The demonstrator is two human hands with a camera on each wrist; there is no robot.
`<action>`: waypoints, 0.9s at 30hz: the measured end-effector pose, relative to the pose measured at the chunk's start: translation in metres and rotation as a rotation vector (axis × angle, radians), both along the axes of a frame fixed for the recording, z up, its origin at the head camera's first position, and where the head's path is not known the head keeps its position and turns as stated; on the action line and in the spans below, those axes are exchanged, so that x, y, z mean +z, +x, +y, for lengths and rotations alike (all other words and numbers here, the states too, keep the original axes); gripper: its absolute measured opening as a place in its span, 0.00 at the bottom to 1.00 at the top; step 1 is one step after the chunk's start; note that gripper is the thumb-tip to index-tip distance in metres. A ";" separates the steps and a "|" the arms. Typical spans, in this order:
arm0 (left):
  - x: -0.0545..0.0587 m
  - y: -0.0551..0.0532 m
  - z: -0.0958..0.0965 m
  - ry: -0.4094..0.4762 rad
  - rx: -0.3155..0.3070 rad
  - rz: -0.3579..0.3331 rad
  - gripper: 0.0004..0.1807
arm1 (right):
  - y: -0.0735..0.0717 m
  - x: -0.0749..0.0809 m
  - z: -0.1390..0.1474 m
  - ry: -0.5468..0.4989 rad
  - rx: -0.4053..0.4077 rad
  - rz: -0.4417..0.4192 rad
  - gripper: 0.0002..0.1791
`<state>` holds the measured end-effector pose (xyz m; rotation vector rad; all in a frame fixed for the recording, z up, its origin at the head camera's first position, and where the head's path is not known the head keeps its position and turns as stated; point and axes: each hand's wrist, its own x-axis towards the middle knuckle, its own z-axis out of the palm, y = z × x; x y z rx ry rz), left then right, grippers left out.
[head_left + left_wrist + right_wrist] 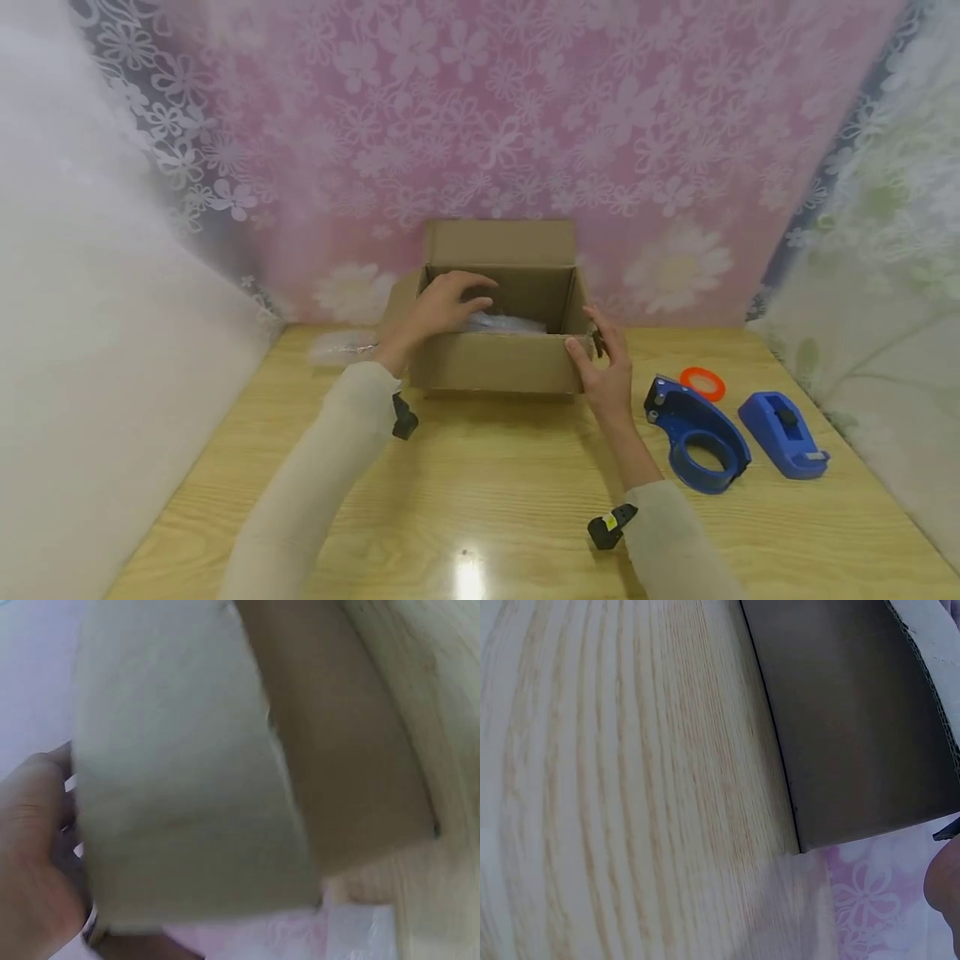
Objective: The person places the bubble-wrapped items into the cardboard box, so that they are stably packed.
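A brown cardboard box stands on the table with its top open and its back flap raised. Inside lies something in clear plastic wrap; what the wrap contains cannot be made out. My left hand reaches over the left side of the opening, thumb and fingers apart above the wrap. At the front right corner, my right hand holds the box, its thumb against the front and its fingers at the right side. In the left wrist view, the left hand shows partly behind a cardboard flap.
A blue tape gun, an orange-red tape ring and a blue desk tape dispenser lie to the right. A clear plastic packet lies left of the box. Floral cloth hangs close behind the box.
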<state>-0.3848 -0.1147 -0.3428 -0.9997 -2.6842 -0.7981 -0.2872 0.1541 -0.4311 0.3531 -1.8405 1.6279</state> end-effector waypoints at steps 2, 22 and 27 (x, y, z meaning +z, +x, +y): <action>0.005 0.003 -0.012 0.059 0.028 0.002 0.23 | 0.000 0.000 0.000 0.000 -0.002 0.009 0.28; -0.026 0.008 -0.169 0.142 0.314 -0.169 0.28 | -0.006 -0.003 0.001 -0.020 0.008 0.032 0.28; -0.054 0.003 -0.183 0.084 0.318 -0.311 0.32 | -0.006 -0.005 0.000 -0.022 -0.005 0.026 0.28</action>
